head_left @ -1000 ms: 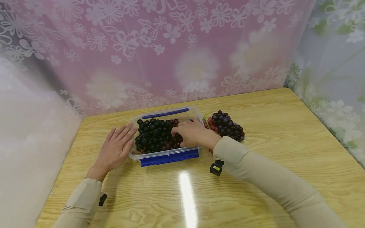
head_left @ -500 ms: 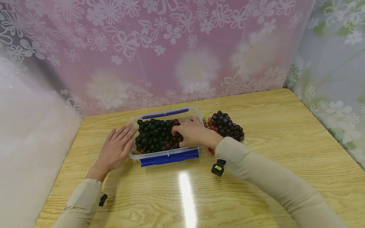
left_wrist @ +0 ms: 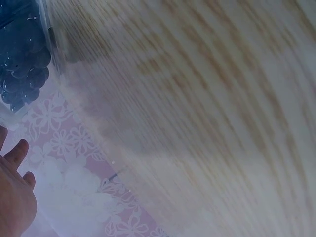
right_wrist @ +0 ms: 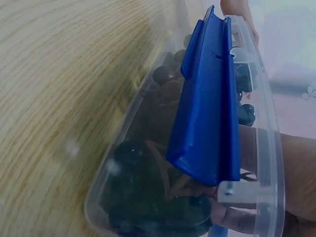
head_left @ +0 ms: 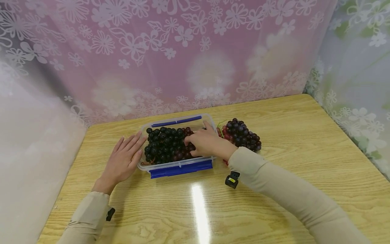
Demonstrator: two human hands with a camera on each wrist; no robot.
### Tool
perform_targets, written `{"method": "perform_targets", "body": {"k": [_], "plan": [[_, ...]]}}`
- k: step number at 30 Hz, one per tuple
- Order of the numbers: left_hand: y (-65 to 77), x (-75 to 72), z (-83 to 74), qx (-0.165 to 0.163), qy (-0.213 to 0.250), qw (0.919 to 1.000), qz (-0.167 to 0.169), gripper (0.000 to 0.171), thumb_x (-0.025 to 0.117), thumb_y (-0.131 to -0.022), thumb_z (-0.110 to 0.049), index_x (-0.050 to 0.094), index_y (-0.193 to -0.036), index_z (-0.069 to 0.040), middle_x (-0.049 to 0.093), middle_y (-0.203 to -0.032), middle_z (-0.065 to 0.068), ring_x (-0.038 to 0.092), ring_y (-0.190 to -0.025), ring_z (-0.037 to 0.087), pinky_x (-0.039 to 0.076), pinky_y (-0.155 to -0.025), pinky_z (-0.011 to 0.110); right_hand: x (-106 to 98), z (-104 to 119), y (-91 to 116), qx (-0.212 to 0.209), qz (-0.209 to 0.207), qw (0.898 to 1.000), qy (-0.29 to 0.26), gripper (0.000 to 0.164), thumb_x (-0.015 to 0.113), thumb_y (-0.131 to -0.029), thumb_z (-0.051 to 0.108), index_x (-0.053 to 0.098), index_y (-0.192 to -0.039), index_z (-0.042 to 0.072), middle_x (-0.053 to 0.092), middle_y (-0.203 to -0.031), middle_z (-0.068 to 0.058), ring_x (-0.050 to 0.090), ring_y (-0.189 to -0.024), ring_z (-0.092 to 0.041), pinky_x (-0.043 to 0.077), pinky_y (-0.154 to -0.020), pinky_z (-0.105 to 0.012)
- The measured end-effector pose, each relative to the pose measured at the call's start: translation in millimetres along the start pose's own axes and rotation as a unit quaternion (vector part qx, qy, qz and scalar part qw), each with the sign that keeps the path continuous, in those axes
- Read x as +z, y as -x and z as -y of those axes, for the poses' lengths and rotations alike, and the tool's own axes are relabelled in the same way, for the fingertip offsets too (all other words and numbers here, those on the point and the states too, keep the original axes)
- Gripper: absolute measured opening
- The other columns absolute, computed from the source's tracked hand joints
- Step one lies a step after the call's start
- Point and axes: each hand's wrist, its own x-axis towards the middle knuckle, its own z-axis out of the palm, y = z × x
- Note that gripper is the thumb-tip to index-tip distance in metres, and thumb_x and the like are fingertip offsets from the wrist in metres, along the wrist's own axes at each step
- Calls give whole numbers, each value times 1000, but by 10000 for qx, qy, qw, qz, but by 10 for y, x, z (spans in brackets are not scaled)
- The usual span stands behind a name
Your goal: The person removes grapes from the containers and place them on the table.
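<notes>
A clear plastic box (head_left: pixel 144 166) with blue clips (head_left: pixel 181 168) stands on the table, holding dark grapes (head_left: pixel 163 142) and some reddish ones (head_left: pixel 182 155). My left hand (head_left: pixel 122 159) lies along the box's left end, fingers straight, fingertips at the rim. Over the box's right end, my right hand (head_left: pixel 204 142) reaches in from above. Its fingers and thumb bend down round grapes there, one finger sticking out toward the back; the palm hides part of the fruit. Through the box wall in the right wrist view, the grapes (right_wrist: pixel 158 207) and a stem show.
Right of the box, another pile of dark and red grapes (head_left: pixel 242 135) lies on the wooden table (head_left: pixel 274 189), partly behind my right wrist. A pink floral curtain (head_left: pixel 195 61) hangs along the table's back edge. A strip of glare crosses the table in front.
My right hand shifts only slightly over the grapes, and one finger lifts a little toward the back. The left hand, box and outside grapes stay where they were.
</notes>
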Motion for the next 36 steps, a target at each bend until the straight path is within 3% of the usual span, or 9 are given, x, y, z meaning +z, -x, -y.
{"method": "perform_targets", "body": {"k": [8,17,24,30,35,36], "plan": [[-5,0,5,-12,22,10000,-29,49,38,-104,-30,33,-151,-17,22,-157,4,26,-139,31,6,-115,47,11,-55,7,-67,-271,9993,-247,31,68,-87,37,66,-117,28,59,-67,17,63,-81,-9,6,-111,-60],[-1,7,-5,-46,47,10000,-29,49,43,-103,-27,35,-150,-15,23,-156,4,25,-140,29,5,-115,46,-51,-132,54,-164,-437,9969,-638,30,69,-87,36,66,-116,28,60,-73,17,60,-78,-6,9,-111,-59],[4,23,-7,-23,62,10000,-45,49,42,-103,-27,36,-150,-15,24,-156,4,26,-140,29,5,-115,46,-203,-186,102,-15,-437,9942,-987,30,65,-89,35,64,-118,29,59,-71,13,55,-77,-8,9,-113,-55],[9,30,-7,-9,64,10000,-69,49,41,-103,-28,35,-150,-16,23,-156,4,26,-139,29,5,-115,47,-388,-208,148,14,-781,9877,-1352,31,64,-89,32,64,-120,28,64,-79,12,58,-85,-10,13,-112,-54],[12,23,-5,-19,44,10000,-62,49,39,-104,-29,33,-151,-17,23,-156,5,26,-139,30,5,-115,47,-505,-200,205,-85,-956,9827,-1581,30,63,-89,28,64,-120,27,64,-75,9,50,-63,-13,34,-98,-48],[12,23,-5,-19,41,10000,-58,49,39,-104,-29,33,-151,-17,23,-156,5,26,-139,30,5,-115,47,-515,-200,215,-88,-982,9819,-1616,31,63,-89,28,64,-119,27,63,-76,9,47,-59,-13,38,-90,-45]]}}
